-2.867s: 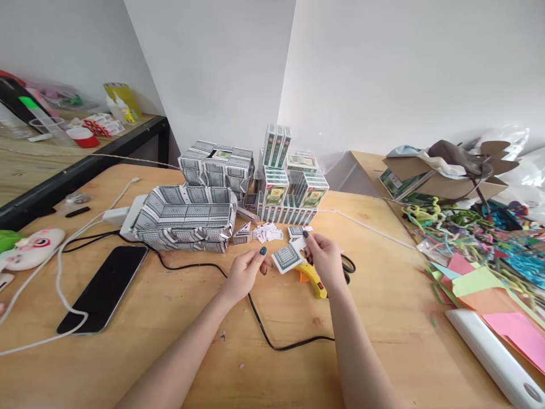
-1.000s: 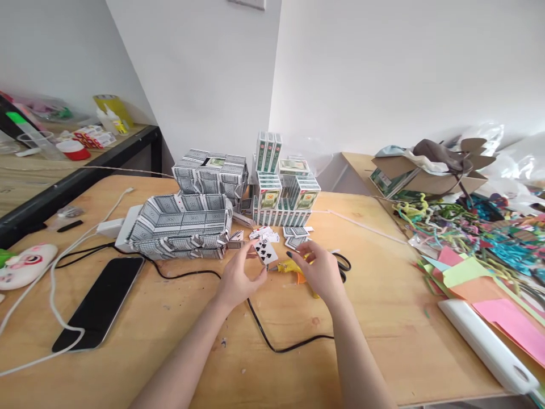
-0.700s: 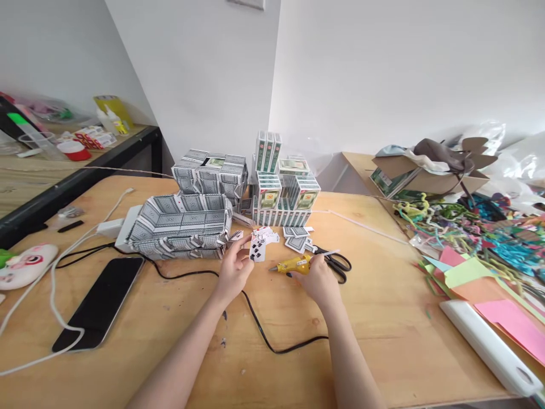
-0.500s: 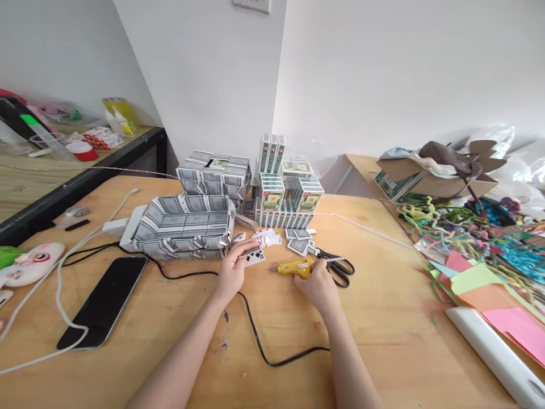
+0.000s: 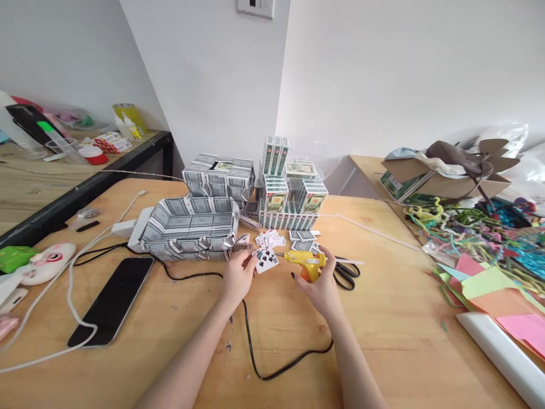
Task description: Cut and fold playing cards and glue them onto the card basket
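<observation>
Left hand point(image 5: 235, 278): fingers pinch a playing card point(image 5: 267, 260), spades face up. Right hand point(image 5: 318, 283): fingers wrap a yellow glue gun point(image 5: 305, 262), nozzle just beside the card, above the surface point(image 5: 383, 318).

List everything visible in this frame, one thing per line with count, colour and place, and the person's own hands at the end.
Folded playing-card tray: one, grey-green patterned, left of centre on the wooden table.
Card decks in boxes: a stack, green and white, behind the hands.
Loose small cards: several, white, before the stack.
Spade playing card: one, white, in the left fingers.
Glue gun: one, yellow, in the right hand, black cord trailing.
Scissors: one, black-handled, right of the gun.
Phone: one, black, left.
Coloured paper and pipe cleaners: a heap, far right.
Left hand: pinching the card.
Right hand: gripping the gun.
</observation>
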Demonstrator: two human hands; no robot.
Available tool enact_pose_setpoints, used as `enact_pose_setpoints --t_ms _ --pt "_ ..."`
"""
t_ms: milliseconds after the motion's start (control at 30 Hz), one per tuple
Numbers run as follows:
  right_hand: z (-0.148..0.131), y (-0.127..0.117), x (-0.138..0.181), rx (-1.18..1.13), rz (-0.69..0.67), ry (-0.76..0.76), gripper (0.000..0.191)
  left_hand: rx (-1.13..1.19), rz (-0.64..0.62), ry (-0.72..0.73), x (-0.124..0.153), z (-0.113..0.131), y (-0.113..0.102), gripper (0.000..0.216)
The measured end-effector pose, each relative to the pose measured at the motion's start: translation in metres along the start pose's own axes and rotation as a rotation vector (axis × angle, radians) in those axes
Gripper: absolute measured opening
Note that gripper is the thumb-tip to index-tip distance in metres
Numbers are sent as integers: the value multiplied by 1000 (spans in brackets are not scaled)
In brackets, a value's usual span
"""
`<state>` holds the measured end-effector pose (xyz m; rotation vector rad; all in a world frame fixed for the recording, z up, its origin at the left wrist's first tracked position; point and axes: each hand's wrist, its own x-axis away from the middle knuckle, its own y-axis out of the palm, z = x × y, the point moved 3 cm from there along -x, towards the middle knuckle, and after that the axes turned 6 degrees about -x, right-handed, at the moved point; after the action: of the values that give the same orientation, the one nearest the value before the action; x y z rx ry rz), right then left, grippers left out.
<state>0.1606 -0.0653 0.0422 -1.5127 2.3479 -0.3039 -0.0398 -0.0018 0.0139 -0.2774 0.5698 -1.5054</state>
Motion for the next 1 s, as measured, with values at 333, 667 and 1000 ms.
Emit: enact_pose_setpoints --t_ms 333,667,1000 --pt "7 14 -1 110 -67 -123 58 -249 21 188 3 13 1 13" --pt "11 13 -1 210 -55 -94 63 -237 -10 191 5 11 3 12" --pt "15 11 -2 220 -61 -81 63 -220 -2 172 4 11 2 12"
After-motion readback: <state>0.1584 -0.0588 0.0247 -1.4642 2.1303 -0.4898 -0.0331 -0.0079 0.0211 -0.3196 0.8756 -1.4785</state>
